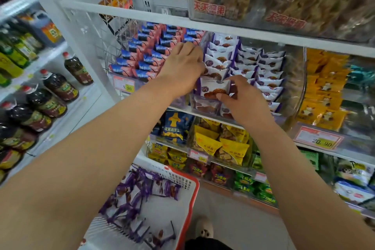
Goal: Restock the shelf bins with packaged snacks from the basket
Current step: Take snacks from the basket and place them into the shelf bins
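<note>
1. The step in hand looks like seating one more packet at the front of the clear plastic shelf bin [205,107], the one already holding rows of purple-and-white wrapped biscuit packets [261,71].
2. The right hand [241,97] pinches a white packet with purple edges and a brown biscuit picture [214,87] by its lower right corner, thumb in front, fingers curled behind.
3. The left hand [182,65] lies over the left row of the same bin with fingers bent down onto the packets; whether it grips one or only presses them back I cannot tell.
4. To do this well, I would keep the left hand pushing the standing row rearward so a gap opens, then slide the held packet down into that gap upright, picture facing out, matching its neighbours.
5. The packet should settle behind the bin's front lip; dropped on top, it may slide out over the shelf edge.
6. Keep the packets clear of the red-and-blue packets [150,57] in the wire bin just to the left, as the left hand sits close to the divider.
7. The remaining stock, loose purple-wrapped packets [142,191], lies in the white plastic basket with a red rim [192,195] below, between the forearms, so several more trips appear necessary.
8. The soft wrappers will crumple if squeezed; a light pinch at the sealed edge should be enough.
</note>
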A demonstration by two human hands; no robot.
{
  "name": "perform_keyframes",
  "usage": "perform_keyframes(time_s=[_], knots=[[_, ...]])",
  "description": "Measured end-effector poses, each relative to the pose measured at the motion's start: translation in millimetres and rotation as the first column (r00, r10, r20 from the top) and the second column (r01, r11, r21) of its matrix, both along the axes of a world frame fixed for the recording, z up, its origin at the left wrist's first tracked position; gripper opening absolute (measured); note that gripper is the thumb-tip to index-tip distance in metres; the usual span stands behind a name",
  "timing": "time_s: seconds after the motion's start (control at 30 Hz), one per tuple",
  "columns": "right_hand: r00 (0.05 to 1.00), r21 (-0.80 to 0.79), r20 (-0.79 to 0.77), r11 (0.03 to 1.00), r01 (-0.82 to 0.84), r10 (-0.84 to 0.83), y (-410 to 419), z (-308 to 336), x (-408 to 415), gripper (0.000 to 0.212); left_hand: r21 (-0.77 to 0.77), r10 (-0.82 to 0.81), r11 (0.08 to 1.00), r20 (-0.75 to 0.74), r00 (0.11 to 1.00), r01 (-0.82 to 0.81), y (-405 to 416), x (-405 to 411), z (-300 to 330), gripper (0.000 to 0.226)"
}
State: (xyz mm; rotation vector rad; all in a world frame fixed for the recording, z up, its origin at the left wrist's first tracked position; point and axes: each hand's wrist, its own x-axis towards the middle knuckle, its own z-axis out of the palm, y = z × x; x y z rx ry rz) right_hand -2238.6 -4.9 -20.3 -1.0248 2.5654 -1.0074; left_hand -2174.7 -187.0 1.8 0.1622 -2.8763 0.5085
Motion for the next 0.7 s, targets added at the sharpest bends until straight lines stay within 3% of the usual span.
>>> perform_keyframes(time_s=[0.23, 0.33, 0.4, 0.5, 0.6, 0.7], knots=[[1.000, -0.013, -0.006, 1.000, 0.014, -0.014, -16, -10, 4, 0.039, 0.152, 0.020, 0.988, 0.051, 0.998, -0.028, -2, 2, 8, 0.048], [1.000, -0.004, -0.009, 1.000, 0.019, -0.019, -20, -13, 6, 0.034, 0.258, -0.040, 0.964, -0.104, 0.994, 0.066, -2, 14, 2, 0.047], [1.000, -0.002, -0.006, 1.000, 0.013, -0.013, -22, -12, 7, 0.029, 0.319, -0.024, 0.942, -0.235, 0.972, 0.101, 5, 25, -12, 0.033], [1.000, 0.056, 0.029, 0.998, -0.004, 0.003, -22, -9, 3, 0.024, 0.281, 0.003, 0.957, -0.273, 0.962, 0.077, 18, 37, -34, 0.028], [1.000, 0.151, -0.003, 0.988, 0.029, -0.029, -20, 2, -6, 0.040, 0.248, 0.039, 0.968, -0.283, 0.958, 0.034, 24, 40, -46, 0.025], [0.993, -0.014, -0.016, 0.993, 0.120, -0.120, -25, 7, -14, 0.033, 0.263, 0.048, 0.964, -0.300, 0.953, 0.035, 27, 41, -48, 0.028]])
